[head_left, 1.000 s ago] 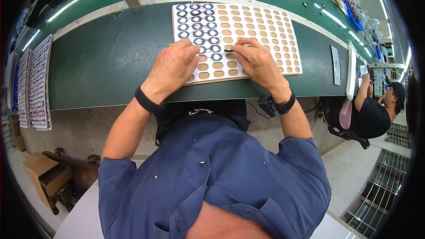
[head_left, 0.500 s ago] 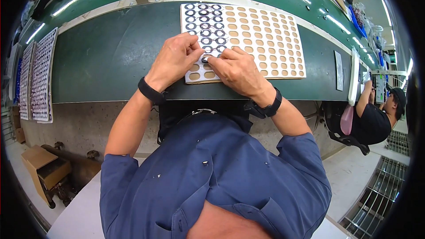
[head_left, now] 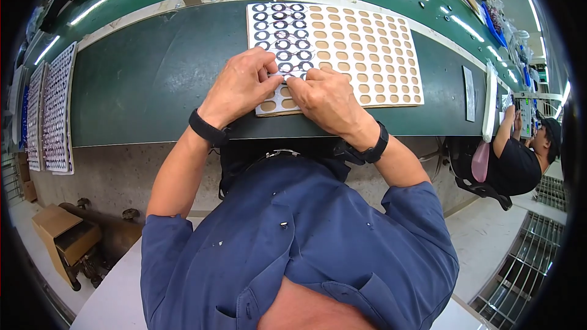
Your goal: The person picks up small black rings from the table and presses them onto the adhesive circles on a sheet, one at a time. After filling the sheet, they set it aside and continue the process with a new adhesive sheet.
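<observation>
Two hands meet over the flat white perforated tray (head_left: 367, 43) lying on the green bench (head_left: 147, 85). The left hand (head_left: 241, 85) and right hand (head_left: 327, 98) pinch together a small dark ring with thin wires (head_left: 287, 74) at the tray's near-left rows. The ring seems light and delicate; its rim looks the safest place to hold.

Brown cardboard box (head_left: 64, 235) on floor lower left, grey rectangular label (head_left: 469, 85) on bench right
</observation>
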Demonstrator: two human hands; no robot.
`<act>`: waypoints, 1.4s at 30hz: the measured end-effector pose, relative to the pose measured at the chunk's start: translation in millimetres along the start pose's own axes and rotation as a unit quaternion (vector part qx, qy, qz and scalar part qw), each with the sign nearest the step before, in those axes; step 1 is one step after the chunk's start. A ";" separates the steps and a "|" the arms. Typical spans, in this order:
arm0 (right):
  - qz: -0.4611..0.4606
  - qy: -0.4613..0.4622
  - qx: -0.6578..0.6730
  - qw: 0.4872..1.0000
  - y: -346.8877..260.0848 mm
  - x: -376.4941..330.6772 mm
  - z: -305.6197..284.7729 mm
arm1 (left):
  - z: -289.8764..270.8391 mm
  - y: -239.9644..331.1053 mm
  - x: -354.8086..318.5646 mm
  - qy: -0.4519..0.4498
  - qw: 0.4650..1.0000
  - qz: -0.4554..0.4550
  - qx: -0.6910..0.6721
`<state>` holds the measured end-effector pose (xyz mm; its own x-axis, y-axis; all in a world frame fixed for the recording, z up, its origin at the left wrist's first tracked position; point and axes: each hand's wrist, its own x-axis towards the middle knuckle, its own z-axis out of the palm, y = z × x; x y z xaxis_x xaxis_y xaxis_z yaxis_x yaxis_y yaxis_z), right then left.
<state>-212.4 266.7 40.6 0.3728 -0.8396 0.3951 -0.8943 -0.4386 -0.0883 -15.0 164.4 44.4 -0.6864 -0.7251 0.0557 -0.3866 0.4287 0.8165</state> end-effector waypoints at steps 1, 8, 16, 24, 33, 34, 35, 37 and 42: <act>0.004 -0.020 -0.005 1.000 -1.9 1.1 -4.4 | -0.1 0.2 0.1 -0.001 1.000 0.000 0.000; 0.056 -0.097 -0.071 0.991 -3.9 -3.7 -19.5 | -6.3 -7.0 9.3 0.089 0.995 0.014 -0.043; 0.249 0.073 0.120 0.958 202.4 46.5 -39.6 | -30.1 -43.3 3.0 0.098 0.971 -0.127 -0.179; 0.355 0.012 -0.019 0.935 408.8 78.8 31.9 | -27.6 -62.2 9.8 0.159 0.962 -0.128 -0.180; 0.380 -0.011 0.026 0.925 377.4 81.4 26.6 | -27.1 -62.5 16.5 0.184 0.964 -0.099 -0.163; 0.389 0.001 0.032 0.921 367.7 79.5 19.5 | -29.2 -63.3 8.1 0.180 0.964 -0.112 -0.159; 0.400 0.018 0.028 0.916 359.8 73.3 11.1 | -29.7 -62.5 6.0 0.175 0.962 -0.117 -0.171; 0.408 0.037 0.089 0.908 335.9 69.0 2.5 | -30.4 -55.6 15.2 0.173 0.958 -0.113 -0.197; 0.404 0.116 0.577 0.700 217.8 50.4 -8.5 | -30.1 -26.1 0.4 0.200 0.965 -0.055 -0.159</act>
<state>-390.5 131.6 49.1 -0.3101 -0.9470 -0.0845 0.0556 0.0706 -0.9960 13.4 136.7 40.5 -0.3349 -0.9340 0.1241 -0.1916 0.1964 0.9616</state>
